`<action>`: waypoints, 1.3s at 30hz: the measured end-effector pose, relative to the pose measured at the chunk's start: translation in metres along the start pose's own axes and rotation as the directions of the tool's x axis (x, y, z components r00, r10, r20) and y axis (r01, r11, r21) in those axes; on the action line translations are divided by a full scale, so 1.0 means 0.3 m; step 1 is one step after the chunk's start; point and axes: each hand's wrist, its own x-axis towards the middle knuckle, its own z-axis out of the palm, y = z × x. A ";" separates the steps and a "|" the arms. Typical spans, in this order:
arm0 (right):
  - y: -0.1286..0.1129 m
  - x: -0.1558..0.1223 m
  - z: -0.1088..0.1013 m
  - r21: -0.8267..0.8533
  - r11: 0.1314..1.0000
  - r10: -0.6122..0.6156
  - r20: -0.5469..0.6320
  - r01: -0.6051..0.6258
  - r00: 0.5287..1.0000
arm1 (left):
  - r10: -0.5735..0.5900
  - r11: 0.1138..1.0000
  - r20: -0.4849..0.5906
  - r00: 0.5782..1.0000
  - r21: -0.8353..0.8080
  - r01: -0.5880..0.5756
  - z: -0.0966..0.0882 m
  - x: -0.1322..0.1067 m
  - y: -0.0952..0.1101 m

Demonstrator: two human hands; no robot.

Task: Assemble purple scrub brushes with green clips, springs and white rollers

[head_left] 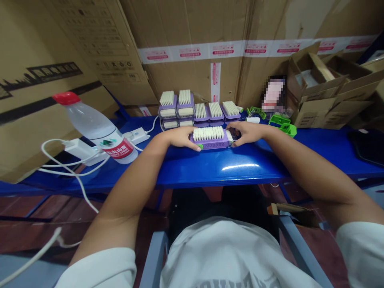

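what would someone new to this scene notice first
Probably the purple brush, bristles up, held between the left grip and right grip over the blue table. Next, the large red-capped bottle at the picture's left, and the bright green plastic parts at right, near the open cardboard boxes.

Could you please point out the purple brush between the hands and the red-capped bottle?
Purple brush (213, 143): head view, on its purple front side.
Bottle (93, 124): head view, on the clear middle of its body.
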 end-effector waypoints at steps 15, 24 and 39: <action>0.010 0.001 0.002 -0.011 1.000 -0.023 0.002 0.023 1.000 | 0.002 0.999 -0.010 1.000 -0.045 -0.002 -0.001 0.001 0.000; -0.006 0.005 0.010 -0.038 0.999 -0.022 -0.016 0.022 1.000 | -0.008 0.999 -0.007 1.000 -0.041 0.007 -0.003 -0.002 0.009; 0.010 0.006 0.011 -0.033 0.999 -0.041 -0.023 0.040 0.999 | -0.010 0.999 0.005 1.000 -0.038 0.011 -0.005 -0.003 0.013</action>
